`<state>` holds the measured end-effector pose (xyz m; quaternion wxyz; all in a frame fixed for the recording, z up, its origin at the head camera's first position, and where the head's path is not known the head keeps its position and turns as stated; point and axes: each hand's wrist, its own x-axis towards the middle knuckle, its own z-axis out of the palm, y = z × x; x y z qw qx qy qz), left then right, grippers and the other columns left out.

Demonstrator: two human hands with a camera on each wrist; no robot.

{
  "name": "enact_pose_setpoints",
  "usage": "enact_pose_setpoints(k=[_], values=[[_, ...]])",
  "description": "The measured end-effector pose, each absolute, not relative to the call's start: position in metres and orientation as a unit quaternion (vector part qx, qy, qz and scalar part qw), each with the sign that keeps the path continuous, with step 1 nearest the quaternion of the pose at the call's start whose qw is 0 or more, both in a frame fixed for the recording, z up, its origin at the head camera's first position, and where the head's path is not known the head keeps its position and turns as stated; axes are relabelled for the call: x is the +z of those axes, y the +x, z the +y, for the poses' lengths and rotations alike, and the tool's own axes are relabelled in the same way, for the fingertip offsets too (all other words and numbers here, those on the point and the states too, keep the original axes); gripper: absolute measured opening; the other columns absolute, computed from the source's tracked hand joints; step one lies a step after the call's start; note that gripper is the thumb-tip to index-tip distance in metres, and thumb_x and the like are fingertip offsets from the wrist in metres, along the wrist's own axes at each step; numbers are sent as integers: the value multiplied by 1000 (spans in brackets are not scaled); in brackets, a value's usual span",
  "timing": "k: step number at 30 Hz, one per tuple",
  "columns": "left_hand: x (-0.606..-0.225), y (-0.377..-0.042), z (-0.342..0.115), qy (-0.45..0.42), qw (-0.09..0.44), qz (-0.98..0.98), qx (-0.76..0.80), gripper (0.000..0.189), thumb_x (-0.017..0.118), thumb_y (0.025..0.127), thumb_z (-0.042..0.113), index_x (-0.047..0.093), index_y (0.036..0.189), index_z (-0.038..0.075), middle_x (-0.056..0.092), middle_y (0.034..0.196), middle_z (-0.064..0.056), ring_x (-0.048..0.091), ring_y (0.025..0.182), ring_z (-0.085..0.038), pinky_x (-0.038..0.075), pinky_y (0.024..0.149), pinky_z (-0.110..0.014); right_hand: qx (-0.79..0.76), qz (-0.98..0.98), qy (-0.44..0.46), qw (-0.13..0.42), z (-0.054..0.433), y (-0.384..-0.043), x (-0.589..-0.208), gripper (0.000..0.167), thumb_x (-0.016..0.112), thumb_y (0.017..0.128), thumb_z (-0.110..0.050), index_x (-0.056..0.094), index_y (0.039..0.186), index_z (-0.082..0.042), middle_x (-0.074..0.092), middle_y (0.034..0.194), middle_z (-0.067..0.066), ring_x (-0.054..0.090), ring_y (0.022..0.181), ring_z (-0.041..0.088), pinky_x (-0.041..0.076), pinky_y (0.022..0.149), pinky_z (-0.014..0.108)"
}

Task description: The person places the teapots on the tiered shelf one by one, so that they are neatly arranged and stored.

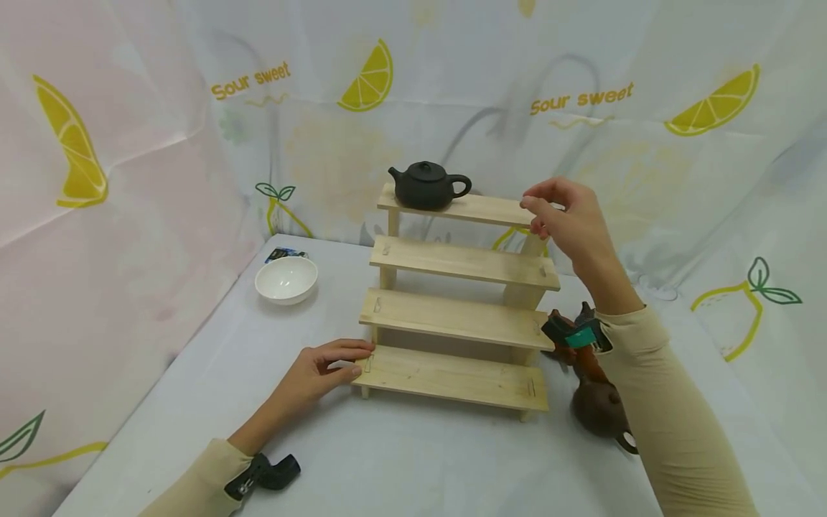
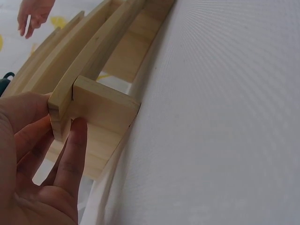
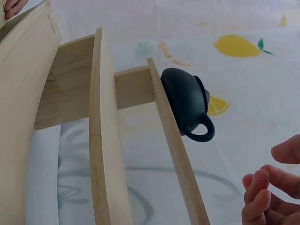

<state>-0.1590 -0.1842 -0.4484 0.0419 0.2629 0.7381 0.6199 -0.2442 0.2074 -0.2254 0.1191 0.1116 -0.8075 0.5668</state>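
Note:
A four-tier wooden display stand (image 1: 452, 313) stands on the table. My left hand (image 1: 331, 366) grips the left end of its lowest board, with fingertips on both sides of the board's edge in the left wrist view. On the left part of the top board sits a black teapot (image 1: 424, 187), spout to the left and lid on. My right hand (image 1: 568, 219) is raised by the right end of that top board, fingers loosely bent and holding nothing. In the right wrist view, a gap separates its fingers (image 3: 258, 192) from the teapot's handle (image 3: 204, 131).
A white bowl (image 1: 286, 280) stands on the table left of the stand, with a small dark printed card (image 1: 287, 254) behind it. To the right, a brown teapot (image 1: 597, 408) and reddish-brown items (image 1: 562, 353) are partly hidden by my right arm. Lemon-print cloth walls surround the table.

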Motion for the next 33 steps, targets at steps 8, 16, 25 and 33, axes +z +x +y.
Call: enact_pose_setpoints(k=[8, 16, 25, 33], values=[[-449, -157, -184, 261, 44, 737, 622, 28, 72, 98, 5, 75, 126, 7, 64, 139, -7, 54, 134, -16, 53, 96, -33, 592, -787, 119, 130, 221, -229, -229, 14, 67, 102, -12, 71, 105, 1, 72, 97, 5, 62, 62, 19, 49, 58, 24], [-447, -157, -185, 257, 44, 737, 623, 28, 72, 98, 4, 75, 126, 5, 64, 139, -8, 55, 133, -15, 54, 95, -32, 644, -743, 136, 121, 235, -211, -240, 14, 69, 101, -9, 70, 104, 5, 74, 94, 9, 61, 63, 19, 50, 58, 24], [-449, -158, -186, 272, 46, 727, 629, 28, 71, 98, 2, 75, 126, 4, 64, 139, -11, 55, 133, -17, 54, 96, -33, 668, -721, 129, 129, 249, -192, -257, 18, 70, 102, -11, 69, 105, 7, 73, 92, 12, 59, 64, 22, 51, 59, 26], [-446, -158, -184, 265, 46, 732, 626, 27, 72, 98, 4, 75, 126, 5, 64, 139, -9, 55, 133, -17, 54, 95, -33, 673, -719, 117, 127, 267, -176, -268, 14, 69, 102, -10, 69, 103, 4, 70, 85, 10, 60, 66, 20, 52, 60, 24]])
